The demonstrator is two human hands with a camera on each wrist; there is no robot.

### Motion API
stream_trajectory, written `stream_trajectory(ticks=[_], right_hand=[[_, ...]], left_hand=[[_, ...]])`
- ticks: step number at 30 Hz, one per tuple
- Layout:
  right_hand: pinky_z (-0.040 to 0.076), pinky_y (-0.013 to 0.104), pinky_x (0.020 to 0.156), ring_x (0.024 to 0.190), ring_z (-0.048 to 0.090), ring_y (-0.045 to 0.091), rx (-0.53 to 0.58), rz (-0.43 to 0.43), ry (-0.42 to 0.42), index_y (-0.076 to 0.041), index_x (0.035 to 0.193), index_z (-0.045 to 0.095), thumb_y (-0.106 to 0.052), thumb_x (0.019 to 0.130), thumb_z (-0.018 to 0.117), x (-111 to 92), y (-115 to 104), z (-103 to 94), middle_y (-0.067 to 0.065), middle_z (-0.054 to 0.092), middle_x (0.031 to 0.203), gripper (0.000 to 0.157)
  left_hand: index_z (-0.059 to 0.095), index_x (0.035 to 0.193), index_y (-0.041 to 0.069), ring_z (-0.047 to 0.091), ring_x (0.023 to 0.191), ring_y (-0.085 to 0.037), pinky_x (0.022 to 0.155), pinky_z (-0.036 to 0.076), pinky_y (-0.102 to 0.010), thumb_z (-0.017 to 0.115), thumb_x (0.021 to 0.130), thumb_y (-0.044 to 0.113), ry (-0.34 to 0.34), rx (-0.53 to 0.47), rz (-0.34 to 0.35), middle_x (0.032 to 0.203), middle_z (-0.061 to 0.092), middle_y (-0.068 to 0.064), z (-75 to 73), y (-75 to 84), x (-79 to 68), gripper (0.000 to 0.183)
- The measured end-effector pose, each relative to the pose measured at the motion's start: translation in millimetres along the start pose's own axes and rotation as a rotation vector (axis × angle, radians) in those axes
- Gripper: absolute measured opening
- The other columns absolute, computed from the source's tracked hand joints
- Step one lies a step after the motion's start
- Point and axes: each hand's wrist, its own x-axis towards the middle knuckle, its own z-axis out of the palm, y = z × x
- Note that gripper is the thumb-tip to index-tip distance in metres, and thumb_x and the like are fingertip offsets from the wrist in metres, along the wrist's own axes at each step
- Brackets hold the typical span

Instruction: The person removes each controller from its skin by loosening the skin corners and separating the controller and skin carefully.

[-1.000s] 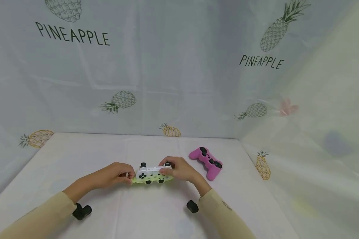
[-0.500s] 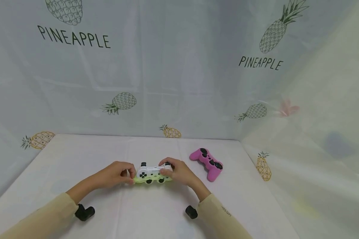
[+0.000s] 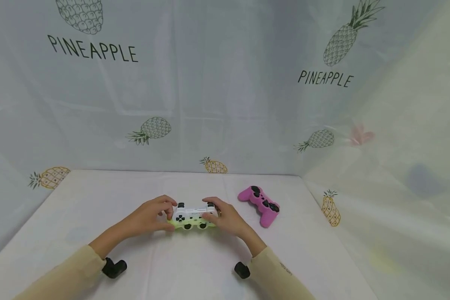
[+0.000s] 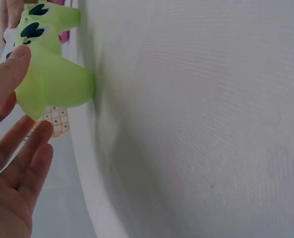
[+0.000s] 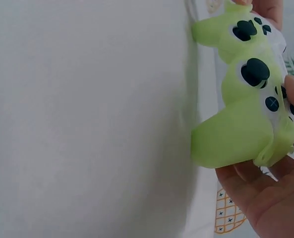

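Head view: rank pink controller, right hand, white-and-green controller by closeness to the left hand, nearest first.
1. White-and-green controller: touching the left hand, just to its right.
2. Right hand: at the opposite end of that controller.
3. Pink controller: farthest right, past the right hand.

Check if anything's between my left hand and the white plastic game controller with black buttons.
Only the lime-green rubbery-looking cover: beside your left hand, it wraps the lower part of the white controller. Nothing else visible intervenes; the pink game controller lies off to your right.
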Motion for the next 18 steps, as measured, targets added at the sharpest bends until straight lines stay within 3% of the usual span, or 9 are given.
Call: stream_trajectory(ticks=[4, 8, 12, 18], right_hand=[[0.05, 0.055, 0.105, 0.127, 0.063, 0.032, 0.027, 0.007, -0.004, -0.028, 0.158, 0.046, -0.037, 0.102, 0.073, -7, 5, -0.5, 0.015, 0.062, 0.145, 0.063], [0.051, 0.052, 0.105, 0.13, 0.062, 0.032, 0.065, 0.002, -0.035, -0.034, 0.163, 0.036, -0.031, 0.1, 0.076, -13, 10, 0.4, 0.018, 0.059, 0.148, 0.075], [0.052, 0.045, 0.098, 0.123, 0.063, 0.027, 0.059, -0.012, -0.03, -0.038, 0.164, 0.033, -0.022, 0.099, 0.077, -14, 11, 2.7, 0.017, 0.06, 0.147, 0.08], [0.053, 0.034, 0.087, 0.108, 0.063, 0.018, 0.04, -0.016, 0.015, -0.033, 0.164, 0.037, -0.015, 0.097, 0.078, -14, 10, 7.0, 0.013, 0.064, 0.141, 0.08]], left_hand=[[0.056, 0.09, 0.024, 0.065, 0.105, -0.015, 0.089, 0.058, -0.035, 0.091, 0.086, 0.033, -0.024, -0.02, -0.004, 0.107, 0.068, 0.01, -1.6, -0.4, -0.6, 0.036], [0.055, 0.091, 0.021, 0.066, 0.1, -0.013, 0.091, 0.058, -0.036, 0.089, 0.088, 0.032, -0.053, -0.067, -0.032, 0.089, 0.061, 0.01, -2.5, 0.7, -1.9, 0.036], [0.053, 0.092, 0.02, 0.068, 0.101, -0.012, 0.091, 0.059, -0.034, 0.089, 0.088, 0.027, -0.05, -0.095, -0.038, 0.089, 0.059, 0.011, 0.7, 0.0, -2.5, 0.037], [0.051, 0.092, 0.02, 0.069, 0.097, -0.009, 0.088, 0.059, -0.032, 0.089, 0.088, 0.024, -0.034, -0.086, -0.034, 0.09, 0.06, 0.011, 4.8, 0.7, -3.1, 0.038]])
